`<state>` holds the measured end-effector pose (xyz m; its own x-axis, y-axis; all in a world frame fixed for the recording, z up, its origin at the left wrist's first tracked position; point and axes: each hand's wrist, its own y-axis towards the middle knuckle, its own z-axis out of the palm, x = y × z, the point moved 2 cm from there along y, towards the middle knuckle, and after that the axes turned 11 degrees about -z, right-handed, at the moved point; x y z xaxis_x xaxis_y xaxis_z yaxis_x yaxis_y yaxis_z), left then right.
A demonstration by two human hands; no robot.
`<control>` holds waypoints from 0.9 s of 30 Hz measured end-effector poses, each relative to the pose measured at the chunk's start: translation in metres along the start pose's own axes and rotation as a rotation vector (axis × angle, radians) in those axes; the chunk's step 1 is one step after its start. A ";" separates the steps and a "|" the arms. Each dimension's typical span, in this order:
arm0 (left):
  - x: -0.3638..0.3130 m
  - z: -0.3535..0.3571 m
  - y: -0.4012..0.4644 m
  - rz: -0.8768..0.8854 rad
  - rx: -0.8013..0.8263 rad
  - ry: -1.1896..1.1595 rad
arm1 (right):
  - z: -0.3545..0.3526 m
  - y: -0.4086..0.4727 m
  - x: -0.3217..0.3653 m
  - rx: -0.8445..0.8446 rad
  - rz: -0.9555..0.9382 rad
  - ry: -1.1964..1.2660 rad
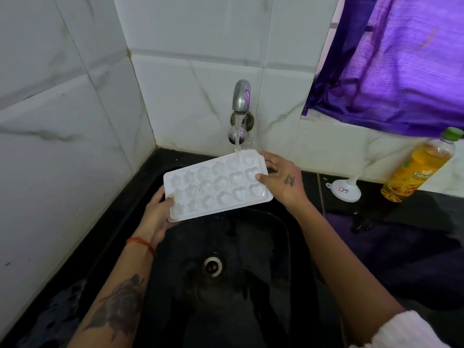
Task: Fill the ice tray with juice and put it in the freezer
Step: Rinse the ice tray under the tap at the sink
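Rinsing under a running tap (241, 96), the white ice tray (217, 187) sits over the sink (251, 285), left hand (157, 214) and right hand (283, 182) each gripping 1 end. Juice bottle (419, 167) and funnel (345, 189) wait on the bench (401, 234); filling and freezing remain.

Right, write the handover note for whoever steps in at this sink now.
Left hand: grips the tray's near-left end.
Right hand: grips its far-right end.
Tray: held over the black sink, far corner under the running tap; water is hitting it.
Juice bottle with green cap and white funnel: on the counter to the right.
Done: tray being rinsed.
Left: shut the tap, fill the tray with juice, put it in the freezer (not in view).
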<state>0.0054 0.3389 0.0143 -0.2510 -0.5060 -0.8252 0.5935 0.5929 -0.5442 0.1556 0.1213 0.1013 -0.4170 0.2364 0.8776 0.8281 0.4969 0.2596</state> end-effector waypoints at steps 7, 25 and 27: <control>0.003 0.066 -0.006 -0.010 0.165 0.053 | -0.058 0.000 -0.030 -0.196 0.082 -0.122; -0.041 0.052 -0.014 0.109 0.138 0.016 | -0.009 -0.012 -0.078 -0.096 0.291 -0.033; -0.043 0.035 -0.012 0.125 0.099 -0.014 | 0.004 -0.008 -0.069 -0.055 0.261 -0.037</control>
<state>0.0362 0.3316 0.0612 -0.1605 -0.4413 -0.8829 0.6922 0.5873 -0.4194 0.1761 0.1046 0.0369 -0.1996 0.3814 0.9026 0.9281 0.3690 0.0492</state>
